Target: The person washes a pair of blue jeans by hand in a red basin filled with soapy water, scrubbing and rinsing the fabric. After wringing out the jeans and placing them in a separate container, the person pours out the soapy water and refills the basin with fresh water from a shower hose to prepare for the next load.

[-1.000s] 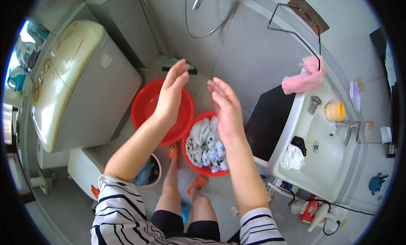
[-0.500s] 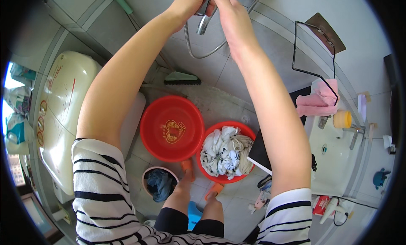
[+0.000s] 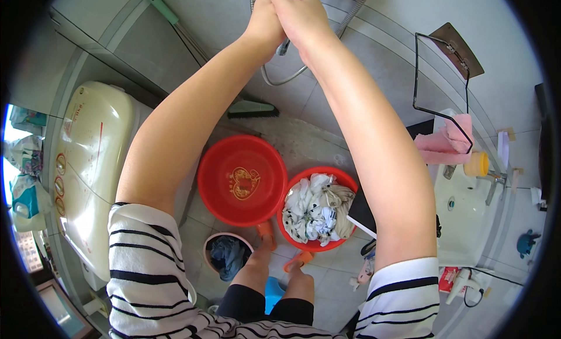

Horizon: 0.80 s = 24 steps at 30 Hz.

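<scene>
At the top of the view my left hand (image 3: 265, 22) and my right hand (image 3: 300, 16) press together in front of the wall tap (image 3: 283, 47). Only the chrome tip of its spout shows below them. Both hands look closed, the right lapping over the left. Their fingers are mostly hidden at the upper edge, so anything inside them cannot be made out. A metal shower hose (image 3: 285, 80) loops beneath my wrists. Far below stands a red basin (image 3: 211, 194) with a gold heart design inside. Beside it, a second red basin (image 3: 284, 227) holds white and beige cloth (image 3: 318, 209).
A cream washing machine (image 3: 87, 146) stands left. A pail (image 3: 208, 252) with dark blue cloth sits near my feet. A green broom (image 3: 252, 109) leans at the wall. Right are a washbasin (image 3: 467, 234), a black wire rack (image 3: 415, 76) and a pink towel (image 3: 444, 143).
My hands have come closer together and now cover most of the tap, whose spout showed between them before. The whole view has shifted slightly.
</scene>
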Each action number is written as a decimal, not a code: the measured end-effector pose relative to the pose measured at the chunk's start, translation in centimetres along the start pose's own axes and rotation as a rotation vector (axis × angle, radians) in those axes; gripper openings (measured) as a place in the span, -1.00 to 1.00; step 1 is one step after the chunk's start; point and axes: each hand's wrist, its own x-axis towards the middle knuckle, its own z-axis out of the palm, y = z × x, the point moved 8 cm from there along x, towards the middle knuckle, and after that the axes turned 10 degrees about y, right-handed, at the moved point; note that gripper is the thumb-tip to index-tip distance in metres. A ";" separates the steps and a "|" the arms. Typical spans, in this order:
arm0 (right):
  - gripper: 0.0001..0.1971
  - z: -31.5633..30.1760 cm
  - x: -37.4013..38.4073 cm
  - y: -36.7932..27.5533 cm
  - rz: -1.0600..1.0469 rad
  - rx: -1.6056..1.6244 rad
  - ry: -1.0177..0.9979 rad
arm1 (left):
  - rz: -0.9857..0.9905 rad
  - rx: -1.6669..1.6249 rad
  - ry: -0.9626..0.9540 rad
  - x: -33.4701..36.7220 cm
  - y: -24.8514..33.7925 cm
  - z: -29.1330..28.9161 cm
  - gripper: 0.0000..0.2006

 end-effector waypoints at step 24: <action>-0.41 -0.3 -0.4 -0.4 0.008 -0.156 -0.026 | 0.055 0.041 0.009 -1.1 1.5 0.1 -0.68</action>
